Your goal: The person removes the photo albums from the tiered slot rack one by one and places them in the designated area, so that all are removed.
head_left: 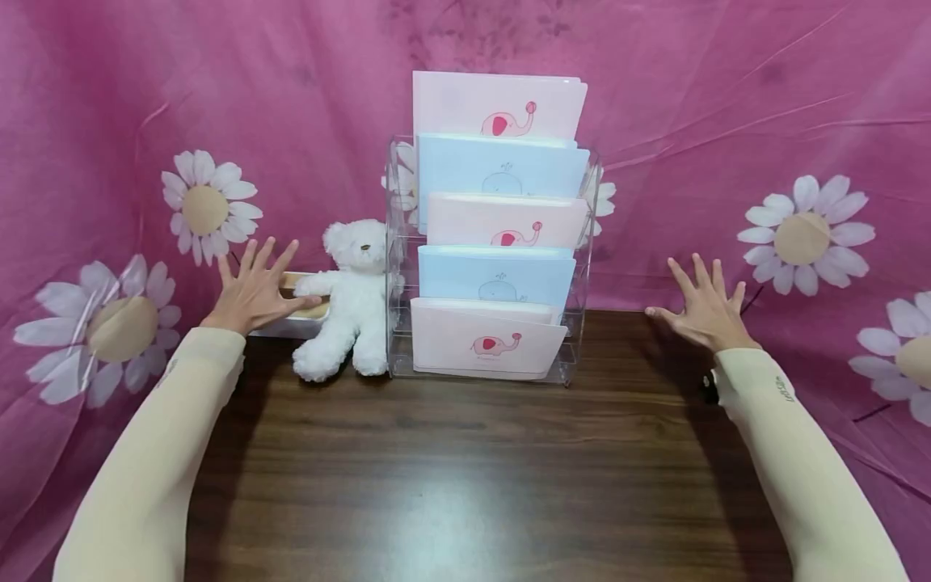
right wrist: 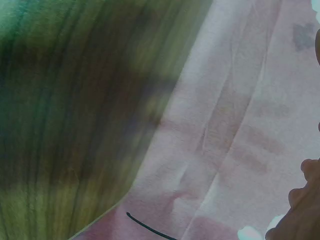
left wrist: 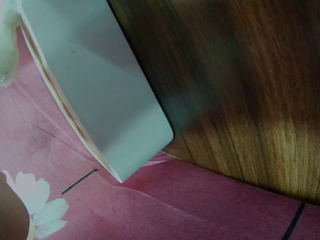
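Observation:
My left hand (head_left: 254,291) is spread with straight fingers over the left end of a white box (head_left: 291,327) with a tan interior. In the left wrist view the box (left wrist: 95,80) shows its smooth side wall against the wooden table. A white plush bear (head_left: 345,307) sits beside the box, one arm over its right end. On the right, my right hand (head_left: 705,307) spreads its fingers above the table's far right corner, holding nothing. Only a few of its fingers (right wrist: 302,205) show at the edge of the right wrist view.
A clear acrylic rack (head_left: 570,372) stands at the back middle, right of the bear. Its tiers hold pink elephant folders (head_left: 483,339) and blue whale folders (head_left: 465,275). Pink daisy-print cloth (head_left: 676,105) hangs behind and beside the brown wooden table (head_left: 436,453).

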`<state>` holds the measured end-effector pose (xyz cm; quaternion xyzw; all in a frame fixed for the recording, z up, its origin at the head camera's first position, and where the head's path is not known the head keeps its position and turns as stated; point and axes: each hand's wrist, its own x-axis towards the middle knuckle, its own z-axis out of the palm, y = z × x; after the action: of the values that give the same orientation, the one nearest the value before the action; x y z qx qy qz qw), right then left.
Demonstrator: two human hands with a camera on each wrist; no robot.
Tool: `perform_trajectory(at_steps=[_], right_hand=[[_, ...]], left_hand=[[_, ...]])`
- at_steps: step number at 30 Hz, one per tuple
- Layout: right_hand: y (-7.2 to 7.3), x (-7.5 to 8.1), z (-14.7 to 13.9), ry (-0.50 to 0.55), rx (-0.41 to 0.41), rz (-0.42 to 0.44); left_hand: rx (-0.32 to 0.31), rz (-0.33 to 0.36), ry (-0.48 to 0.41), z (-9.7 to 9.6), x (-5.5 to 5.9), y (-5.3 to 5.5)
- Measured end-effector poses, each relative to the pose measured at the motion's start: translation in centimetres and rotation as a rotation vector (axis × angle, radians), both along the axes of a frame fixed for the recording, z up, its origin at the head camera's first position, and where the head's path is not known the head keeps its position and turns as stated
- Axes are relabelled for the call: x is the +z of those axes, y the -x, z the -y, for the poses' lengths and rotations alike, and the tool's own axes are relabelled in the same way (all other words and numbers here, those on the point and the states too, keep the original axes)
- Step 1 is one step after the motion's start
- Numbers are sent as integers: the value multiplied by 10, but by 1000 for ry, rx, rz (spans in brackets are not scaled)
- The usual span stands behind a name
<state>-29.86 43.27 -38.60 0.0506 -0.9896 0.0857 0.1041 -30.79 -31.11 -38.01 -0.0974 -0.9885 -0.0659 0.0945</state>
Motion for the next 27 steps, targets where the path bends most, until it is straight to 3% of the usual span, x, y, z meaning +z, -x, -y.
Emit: perform_trajectory(at_steps=[6,12,21,27], right_hand=[[2,13,1,34,2,-38],[7,39,8,122,17,-104],[16,100,42,336,95,-195],[23,140,73,469,127,-243]], left_hand=[[16,-11,-54,-2,6,1],[16,-12,-173,-10,17,6],[-14,-14,-323,-32,35,10],[-61,33,-495,-51,46,13]])
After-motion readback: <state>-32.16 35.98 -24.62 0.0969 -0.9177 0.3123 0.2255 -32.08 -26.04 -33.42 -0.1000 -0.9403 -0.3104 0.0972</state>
